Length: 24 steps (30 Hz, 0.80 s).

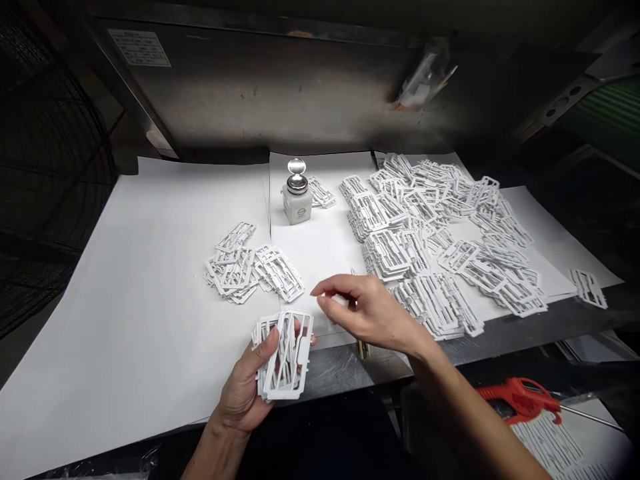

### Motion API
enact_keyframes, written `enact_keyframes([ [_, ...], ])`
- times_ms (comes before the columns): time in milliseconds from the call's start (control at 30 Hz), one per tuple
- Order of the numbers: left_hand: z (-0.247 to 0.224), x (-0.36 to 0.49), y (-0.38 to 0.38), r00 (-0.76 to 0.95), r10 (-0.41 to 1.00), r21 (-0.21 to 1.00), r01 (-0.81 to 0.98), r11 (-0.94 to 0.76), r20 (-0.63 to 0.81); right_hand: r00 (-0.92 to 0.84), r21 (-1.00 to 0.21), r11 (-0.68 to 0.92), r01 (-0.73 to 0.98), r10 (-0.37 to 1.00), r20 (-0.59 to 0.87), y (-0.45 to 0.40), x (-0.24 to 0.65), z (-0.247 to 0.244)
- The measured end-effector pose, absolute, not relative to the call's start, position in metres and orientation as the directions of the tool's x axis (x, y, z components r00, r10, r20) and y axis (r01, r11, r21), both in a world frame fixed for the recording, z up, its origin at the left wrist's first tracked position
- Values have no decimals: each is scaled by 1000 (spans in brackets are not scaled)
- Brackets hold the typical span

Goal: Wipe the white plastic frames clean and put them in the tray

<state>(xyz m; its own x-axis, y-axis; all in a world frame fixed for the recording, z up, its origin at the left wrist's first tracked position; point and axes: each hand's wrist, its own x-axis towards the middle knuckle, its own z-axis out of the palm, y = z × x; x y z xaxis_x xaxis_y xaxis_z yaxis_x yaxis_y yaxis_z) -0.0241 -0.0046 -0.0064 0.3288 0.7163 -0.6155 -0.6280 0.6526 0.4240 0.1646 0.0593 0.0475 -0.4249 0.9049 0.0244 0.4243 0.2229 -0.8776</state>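
White plastic frames (303, 350) sit stacked, clamped between left hand (240, 398)'s thumb and fingers near the surface (335, 375) edge. Right hand (377, 313): fingers curled round unclear white item (341, 301). Light grip probably best; thin bars likely flex.

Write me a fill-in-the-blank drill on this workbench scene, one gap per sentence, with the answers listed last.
The hand that holds a stack of white frames is the person's ____ one. The metal lid of the small square bottle stands ____. Seen from the camera, the largest spread of frames lies to the ____ of that bottle. The gun-shaped tool at the lower right is coloured ____.

Missing words: left; open; right; red.
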Motion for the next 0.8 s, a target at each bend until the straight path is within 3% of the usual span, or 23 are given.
enact_keyframes([
  [167,2,-29,-1,404,648,440,-496,748,-646,-689,-822,354,446,722,-62,67,172,59],
  [533,1,-30,-2,456,608,435,-433,790,-650,-770,-755,455,472,630,-102,71,169,63],
  [667,0,-28,0,461,612,407,-470,783,-643,-714,-766,404,500,693,-100,70,170,58],
  [800,-4,-28,3,415,650,379,-566,733,-637,-482,-852,255,458,876,4,65,170,51],
])
